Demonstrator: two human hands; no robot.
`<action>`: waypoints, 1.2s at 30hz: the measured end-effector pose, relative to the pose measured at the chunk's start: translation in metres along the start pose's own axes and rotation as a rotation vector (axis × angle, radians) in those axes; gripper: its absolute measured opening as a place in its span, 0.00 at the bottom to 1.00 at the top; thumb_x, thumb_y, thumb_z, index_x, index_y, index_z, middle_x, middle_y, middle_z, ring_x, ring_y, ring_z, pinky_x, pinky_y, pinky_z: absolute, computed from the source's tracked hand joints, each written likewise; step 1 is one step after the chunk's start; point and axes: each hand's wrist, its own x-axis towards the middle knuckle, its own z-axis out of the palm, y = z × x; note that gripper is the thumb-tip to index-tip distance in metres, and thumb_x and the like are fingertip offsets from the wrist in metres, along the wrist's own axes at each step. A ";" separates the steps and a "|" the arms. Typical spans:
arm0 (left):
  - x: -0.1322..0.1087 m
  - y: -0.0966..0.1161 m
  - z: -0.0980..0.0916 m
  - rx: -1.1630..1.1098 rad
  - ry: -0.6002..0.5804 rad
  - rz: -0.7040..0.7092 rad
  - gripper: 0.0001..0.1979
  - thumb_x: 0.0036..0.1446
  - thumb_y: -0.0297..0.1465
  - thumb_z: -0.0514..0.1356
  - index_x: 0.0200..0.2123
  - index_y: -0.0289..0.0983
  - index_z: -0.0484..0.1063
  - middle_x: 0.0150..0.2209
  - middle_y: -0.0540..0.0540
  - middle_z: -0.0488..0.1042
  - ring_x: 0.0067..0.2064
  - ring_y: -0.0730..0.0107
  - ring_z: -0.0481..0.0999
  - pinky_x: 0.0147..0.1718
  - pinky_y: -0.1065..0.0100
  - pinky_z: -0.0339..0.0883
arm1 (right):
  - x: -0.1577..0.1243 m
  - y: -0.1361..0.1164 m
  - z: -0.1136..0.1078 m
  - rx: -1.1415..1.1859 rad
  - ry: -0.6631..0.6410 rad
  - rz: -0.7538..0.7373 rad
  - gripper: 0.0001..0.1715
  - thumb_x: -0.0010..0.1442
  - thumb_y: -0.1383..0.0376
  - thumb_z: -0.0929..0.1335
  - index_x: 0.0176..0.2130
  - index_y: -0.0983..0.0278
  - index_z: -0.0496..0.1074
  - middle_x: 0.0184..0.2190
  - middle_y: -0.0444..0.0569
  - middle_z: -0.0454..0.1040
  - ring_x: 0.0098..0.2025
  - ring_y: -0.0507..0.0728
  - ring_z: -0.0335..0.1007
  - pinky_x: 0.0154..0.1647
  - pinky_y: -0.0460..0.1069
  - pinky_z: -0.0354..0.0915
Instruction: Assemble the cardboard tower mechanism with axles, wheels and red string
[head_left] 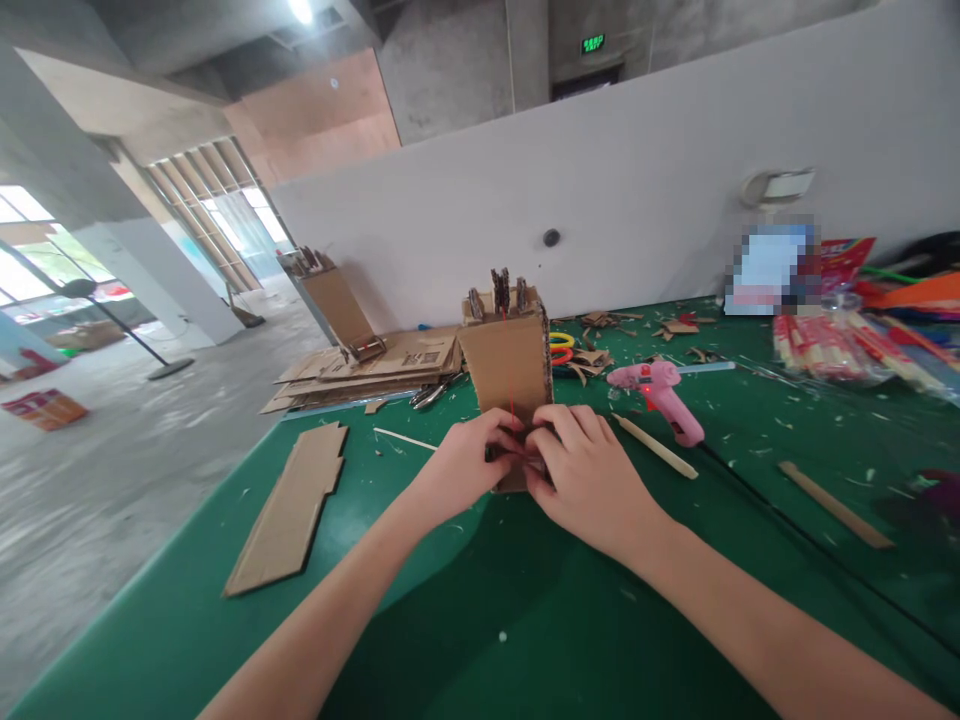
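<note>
An upright cardboard box [502, 365] stands on the green table, with layered cardboard pieces [501, 291] sticking up from its top. Down its front face runs a thin red string [512, 385], which ends among my fingertips. My left hand [469, 457] is closed in a pinch at the string, low in front of the box. Beside it, almost touching, my right hand [581, 470] has its fingers curled and thumb below; what lies between them is hidden. Something dark shows between the two hands, too small to name.
Right of the box lie a pink glue gun [660, 393] with a black cord, a wooden stick [656, 447], scissors [560, 347] and a cardboard strip [836, 505]. To the left are a cut cardboard piece [289, 510] and stacked cardboard sheets [409, 365]. A white partition [637, 190] rises behind.
</note>
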 end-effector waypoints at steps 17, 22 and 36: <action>0.002 -0.004 -0.002 0.054 -0.036 0.011 0.07 0.55 0.25 0.55 0.38 0.36 0.71 0.36 0.48 0.77 0.38 0.72 0.77 0.38 0.71 0.69 | -0.014 -0.014 -0.001 -0.124 -0.008 -0.167 0.10 0.57 0.67 0.62 0.30 0.65 0.72 0.32 0.49 0.69 0.35 0.57 0.63 0.32 0.52 0.55; 0.001 -0.005 -0.001 0.100 -0.029 0.024 0.10 0.55 0.24 0.54 0.40 0.37 0.70 0.39 0.48 0.77 0.41 0.72 0.76 0.41 0.71 0.68 | -0.018 -0.028 -0.007 -0.034 -0.261 0.073 0.13 0.59 0.64 0.62 0.28 0.62 0.73 0.32 0.44 0.71 0.20 0.49 0.63 0.19 0.48 0.44; -0.002 -0.007 -0.007 0.405 -0.216 0.191 0.08 0.54 0.27 0.55 0.38 0.35 0.69 0.43 0.46 0.65 0.44 0.69 0.69 0.47 0.66 0.64 | -0.025 -0.035 0.007 0.009 -0.406 -0.074 0.09 0.59 0.72 0.61 0.34 0.64 0.69 0.23 0.45 0.73 0.23 0.52 0.70 0.19 0.50 0.40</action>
